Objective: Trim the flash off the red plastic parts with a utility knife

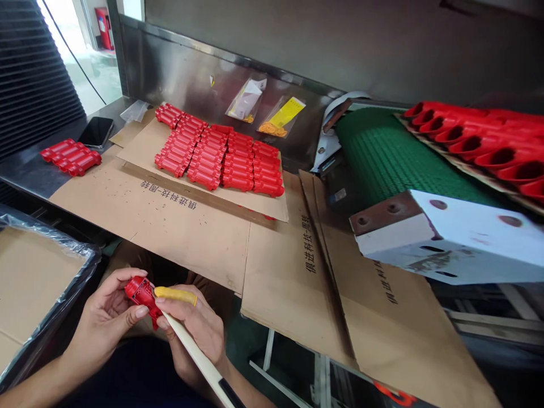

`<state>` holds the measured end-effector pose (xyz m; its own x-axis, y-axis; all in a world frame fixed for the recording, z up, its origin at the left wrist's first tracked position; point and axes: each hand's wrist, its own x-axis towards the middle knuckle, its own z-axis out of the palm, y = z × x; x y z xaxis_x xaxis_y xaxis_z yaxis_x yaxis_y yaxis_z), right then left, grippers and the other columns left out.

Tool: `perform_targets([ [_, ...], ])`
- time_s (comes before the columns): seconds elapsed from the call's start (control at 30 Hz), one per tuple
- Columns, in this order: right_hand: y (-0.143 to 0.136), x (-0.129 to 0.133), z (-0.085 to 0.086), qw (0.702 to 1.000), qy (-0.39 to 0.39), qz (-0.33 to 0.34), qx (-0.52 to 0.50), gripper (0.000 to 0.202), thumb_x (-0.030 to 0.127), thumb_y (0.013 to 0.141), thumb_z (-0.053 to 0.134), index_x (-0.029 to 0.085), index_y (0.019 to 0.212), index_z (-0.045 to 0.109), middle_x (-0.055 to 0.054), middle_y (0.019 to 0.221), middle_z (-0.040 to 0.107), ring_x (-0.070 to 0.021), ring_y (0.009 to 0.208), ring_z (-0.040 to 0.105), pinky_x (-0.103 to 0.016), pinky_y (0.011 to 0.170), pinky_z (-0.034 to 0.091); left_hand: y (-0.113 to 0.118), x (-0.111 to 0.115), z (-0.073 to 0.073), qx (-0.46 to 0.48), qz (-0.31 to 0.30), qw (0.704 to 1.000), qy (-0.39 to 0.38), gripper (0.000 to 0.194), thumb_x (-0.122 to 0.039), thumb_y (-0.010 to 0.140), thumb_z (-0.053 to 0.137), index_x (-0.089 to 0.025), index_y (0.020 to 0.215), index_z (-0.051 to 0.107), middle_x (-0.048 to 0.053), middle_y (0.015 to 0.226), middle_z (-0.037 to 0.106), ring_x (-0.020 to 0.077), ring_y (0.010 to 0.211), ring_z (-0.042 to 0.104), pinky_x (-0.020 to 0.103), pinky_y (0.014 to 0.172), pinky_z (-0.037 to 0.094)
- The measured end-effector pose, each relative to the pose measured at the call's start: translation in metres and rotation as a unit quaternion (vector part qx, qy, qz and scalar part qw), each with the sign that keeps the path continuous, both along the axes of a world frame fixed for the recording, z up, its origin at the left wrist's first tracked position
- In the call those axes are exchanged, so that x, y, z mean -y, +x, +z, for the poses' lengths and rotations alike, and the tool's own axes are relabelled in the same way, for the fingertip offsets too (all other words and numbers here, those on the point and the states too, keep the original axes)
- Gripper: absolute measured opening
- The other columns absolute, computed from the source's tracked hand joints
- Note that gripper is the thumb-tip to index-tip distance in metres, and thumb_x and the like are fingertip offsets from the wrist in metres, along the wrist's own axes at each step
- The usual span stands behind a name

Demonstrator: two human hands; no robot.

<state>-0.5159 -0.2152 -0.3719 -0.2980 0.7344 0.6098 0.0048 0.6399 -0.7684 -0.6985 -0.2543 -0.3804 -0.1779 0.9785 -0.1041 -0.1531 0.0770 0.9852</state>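
Observation:
My left hand [111, 311] is closed around a red plastic housing [143, 294], its thumb and fingers gripping the sides. In my right hand [196, 323] is a long, slim tool with a cream handle [191, 347] and a black band near its rear end. The tool's front end is at the housing, but its tip is hidden, so its exact kind does not show. A yellow finger cot [175, 295] covers one finger of my right hand. Both hands are low in front of the body, before the cardboard-covered table [204, 243].
Rows of red housings [204, 156] lie on a cardboard sheet [140, 148]; several more [70, 157] sit left, near a phone [97, 132]. Bagged yellow finger cots [278, 120] lean at the back. At right is a green conveyor belt [391, 153] carrying red parts [476, 141]. A lined box [38, 249] stands left.

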Motion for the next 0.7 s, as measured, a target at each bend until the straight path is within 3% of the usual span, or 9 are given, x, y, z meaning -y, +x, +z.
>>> perform_targets([
  [0.37,0.0,0.002,-0.003,1.0,0.007,-0.003,-0.006,0.039,-0.004,0.088,0.063,0.008,0.125,0.068,-0.017,0.118,0.072,-0.0228,0.112,0.07,-0.039,0.1,0.06,0.001,-0.001,0.001,-0.014,0.021,1.0,0.002,0.037,-0.029,0.083,0.086,-0.034,0.117,0.074,0.0,0.102,0.076,0.0127,0.087,0.075,0.018,0.081,0.061],
  [0.57,0.001,0.0,0.001,1.0,-0.011,0.007,0.001,0.039,-0.001,0.09,0.063,0.013,0.126,0.068,-0.014,0.118,0.073,-0.0218,0.11,0.069,-0.037,0.095,0.06,-0.001,0.004,-0.008,0.007,0.015,1.0,-0.006,0.039,-0.027,0.084,0.086,-0.033,0.12,0.072,0.001,0.11,0.073,0.0128,0.094,0.073,0.018,0.086,0.059],
  [0.7,0.021,-0.003,0.007,0.994,-0.062,-0.079,0.048,0.024,0.008,0.095,0.063,0.022,0.113,0.072,-0.008,0.108,0.074,-0.0184,0.101,0.07,-0.031,0.089,0.059,-0.004,0.005,-0.014,0.062,-0.008,0.998,-0.014,0.039,-0.025,0.088,0.082,-0.032,0.125,0.069,0.004,0.115,0.073,0.0174,0.103,0.074,0.024,0.094,0.06],
])
